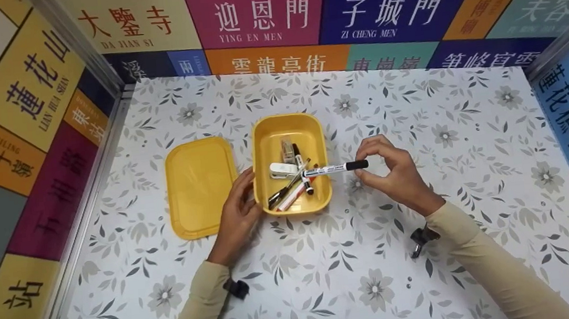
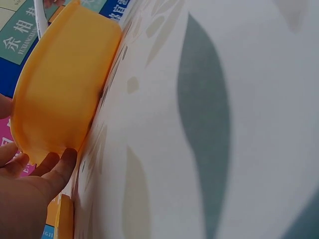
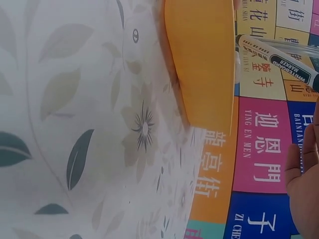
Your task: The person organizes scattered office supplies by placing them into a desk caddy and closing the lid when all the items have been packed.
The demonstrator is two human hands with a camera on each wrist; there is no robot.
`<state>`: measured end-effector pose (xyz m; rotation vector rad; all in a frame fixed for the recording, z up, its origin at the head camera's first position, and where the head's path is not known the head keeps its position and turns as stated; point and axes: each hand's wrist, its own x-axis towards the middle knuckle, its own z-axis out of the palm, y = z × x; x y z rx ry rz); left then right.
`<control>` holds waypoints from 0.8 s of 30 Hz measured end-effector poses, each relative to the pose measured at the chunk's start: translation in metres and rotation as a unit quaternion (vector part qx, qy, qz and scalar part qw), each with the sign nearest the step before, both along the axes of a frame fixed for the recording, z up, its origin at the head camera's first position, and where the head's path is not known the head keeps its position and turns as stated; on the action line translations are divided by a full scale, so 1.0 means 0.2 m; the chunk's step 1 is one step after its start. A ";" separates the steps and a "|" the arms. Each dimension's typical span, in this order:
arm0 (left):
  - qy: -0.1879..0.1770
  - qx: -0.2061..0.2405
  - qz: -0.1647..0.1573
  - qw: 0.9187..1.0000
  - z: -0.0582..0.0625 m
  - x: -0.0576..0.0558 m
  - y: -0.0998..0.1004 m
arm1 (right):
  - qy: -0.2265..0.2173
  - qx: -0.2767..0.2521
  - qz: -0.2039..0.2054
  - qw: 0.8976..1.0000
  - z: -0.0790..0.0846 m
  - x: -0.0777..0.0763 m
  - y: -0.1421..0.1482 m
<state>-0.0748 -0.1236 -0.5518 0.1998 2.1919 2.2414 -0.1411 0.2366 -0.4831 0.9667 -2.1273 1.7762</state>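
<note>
My right hand (image 1: 391,172) pinches a whiteboard marker (image 1: 330,169) by its black cap, and the marker's other end reaches over a yellow box (image 1: 287,122). In the right wrist view the marker (image 3: 289,64) shows its printed label; its cap runs out of frame. My left hand (image 1: 239,206) touches the outside of the box's left wall. The left wrist view shows those fingers (image 2: 62,172) against the box wall (image 2: 65,74). Inside the box lie a white stapler-like item (image 1: 282,170), a small clear item (image 1: 287,150) and several pens (image 1: 293,195), partly crossing each other.
A yellow lid (image 1: 202,189) lies flat left of the box, near my left hand. The table (image 1: 297,279) has a floral cover. Printed panels (image 1: 256,17) stand along its back and both sides.
</note>
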 end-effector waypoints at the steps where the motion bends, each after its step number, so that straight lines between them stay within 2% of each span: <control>1: 0.000 0.001 0.000 1.000 0.00 0.00 0.00 | -0.001 0.001 0.001 1.000 0.00 0.00 -0.01; 14: -0.002 -0.010 0.003 1.000 0.00 0.00 0.00 | -0.025 -0.006 0.009 1.000 -0.03 -0.03 -0.08; 24: 0.011 -0.002 0.002 1.000 -0.01 -0.01 0.00 | -0.065 0.003 0.016 0.998 -0.04 -0.04 -0.14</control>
